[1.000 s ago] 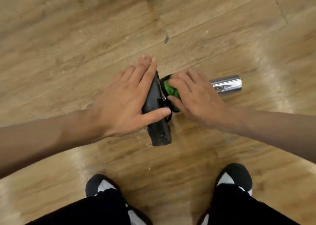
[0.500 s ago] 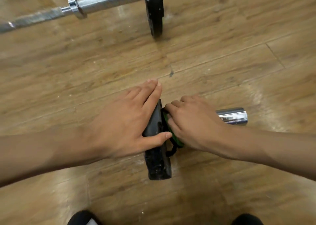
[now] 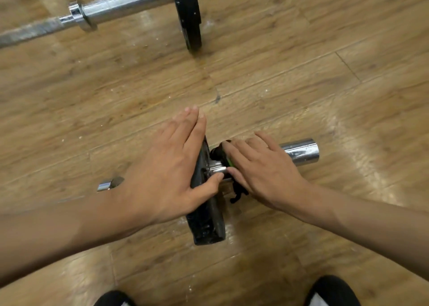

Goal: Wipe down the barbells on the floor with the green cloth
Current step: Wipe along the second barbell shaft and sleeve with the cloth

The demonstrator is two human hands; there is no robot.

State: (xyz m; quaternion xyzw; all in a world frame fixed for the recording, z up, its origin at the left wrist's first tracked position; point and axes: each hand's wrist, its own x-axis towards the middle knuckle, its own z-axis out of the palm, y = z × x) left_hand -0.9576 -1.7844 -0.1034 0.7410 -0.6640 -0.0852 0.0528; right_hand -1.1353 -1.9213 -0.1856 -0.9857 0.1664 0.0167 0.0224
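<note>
Chrome and black iron: the near barbell [image 3: 299,151], a polished chrome sleeve carrying a black disc plate [image 3: 206,215], is laid on the brown wood-plank floor [image 3: 301,78], just ahead of the person's black shoes [image 3: 332,289].
Green cloth: only a sliver of the green cloth [image 3: 229,163] is seen. It is on the sleeve just beside the plate, beneath the fingers of the right hand.
Right hand: the right hand [image 3: 262,173] is cupped over the sleeve and the cloth is held against the metal, with thumb and forefinger set either side of the tube. How much cloth is gathered under the palm cannot be told.
Left hand: the left hand [image 3: 167,166] is laid flat on the plate's far face with fingers straight and thumb resting at the rim. Nothing is clutched.
Far barbell: a second long chrome bar [image 3: 120,6] with its own black plate [image 3: 189,15] is lying well apart, at the top of the view.
Handling: the barbell is judged heavy, rigid and apt to roll on its round plate, so it is best steadied at the plate. The chrome is smooth and likely slippery. The cloth is soft and light and is best wrapped round the sleeve.
Change: against half a second ago, the right fingers are laid straighter, a short bare stretch of sleeve is exposed beside the plate, and more of the far barbell is shown. The left hand is unmoved on the plate.
</note>
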